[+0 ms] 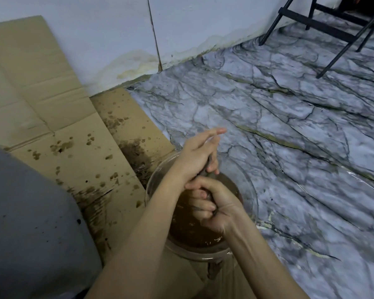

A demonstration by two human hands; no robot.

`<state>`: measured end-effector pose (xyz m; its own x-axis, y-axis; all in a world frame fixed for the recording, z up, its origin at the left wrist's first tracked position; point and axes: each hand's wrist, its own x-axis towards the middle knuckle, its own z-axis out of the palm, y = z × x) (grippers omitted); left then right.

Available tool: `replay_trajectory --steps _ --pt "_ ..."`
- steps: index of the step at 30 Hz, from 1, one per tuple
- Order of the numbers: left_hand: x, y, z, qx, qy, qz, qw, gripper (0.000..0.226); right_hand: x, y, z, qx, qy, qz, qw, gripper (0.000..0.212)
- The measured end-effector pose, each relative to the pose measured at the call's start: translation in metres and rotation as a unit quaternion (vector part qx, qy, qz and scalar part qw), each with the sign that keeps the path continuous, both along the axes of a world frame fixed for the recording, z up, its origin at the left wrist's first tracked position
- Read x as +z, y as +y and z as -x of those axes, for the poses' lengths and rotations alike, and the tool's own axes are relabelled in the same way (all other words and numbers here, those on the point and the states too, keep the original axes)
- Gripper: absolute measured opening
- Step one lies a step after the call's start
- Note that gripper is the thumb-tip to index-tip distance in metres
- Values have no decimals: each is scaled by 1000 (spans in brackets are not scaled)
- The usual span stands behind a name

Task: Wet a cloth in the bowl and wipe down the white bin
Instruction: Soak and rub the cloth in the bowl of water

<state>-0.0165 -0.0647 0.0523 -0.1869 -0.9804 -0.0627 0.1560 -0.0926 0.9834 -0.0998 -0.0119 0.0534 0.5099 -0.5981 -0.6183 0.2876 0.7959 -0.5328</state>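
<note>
A clear bowl (254,197) of murky brown water sits on the floor at the edge of the cardboard. Both of my hands are over it, gripping a dark, twisted cloth (204,174) between them. My left hand (195,157) holds the upper end, with its forefinger sticking out. My right hand (216,207) is fisted around the lower end, just above the water. Most of the cloth is hidden inside my fists. The bin (30,212) fills the lower left as a greyish-white surface with dark specks, apart from both hands.
Flattened cardboard (58,117) spotted with brown wet stains lies under the bin and runs up the stained white wall (117,29). Marble-patterned flooring (279,126) spreads to the right. Black metal legs (324,29) stand at the top right.
</note>
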Motion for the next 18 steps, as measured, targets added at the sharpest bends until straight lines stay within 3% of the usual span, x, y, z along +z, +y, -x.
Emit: replay_trajectory --steps 6,10,12,18 --pt "-26 7 7 58 -120 -81 988 23 -42 12 -8 -60 242 150 957 25" --pt "-35 10 9 145 -182 -96 968 19 -63 10 -19 -95 359 240 897 18" --pt "-39 11 8 192 -196 -95 957 17 -70 10 -24 -95 405 285 864 6" --pt "-53 15 11 279 -292 -81 911 19 -93 14 -29 -51 490 333 804 16"
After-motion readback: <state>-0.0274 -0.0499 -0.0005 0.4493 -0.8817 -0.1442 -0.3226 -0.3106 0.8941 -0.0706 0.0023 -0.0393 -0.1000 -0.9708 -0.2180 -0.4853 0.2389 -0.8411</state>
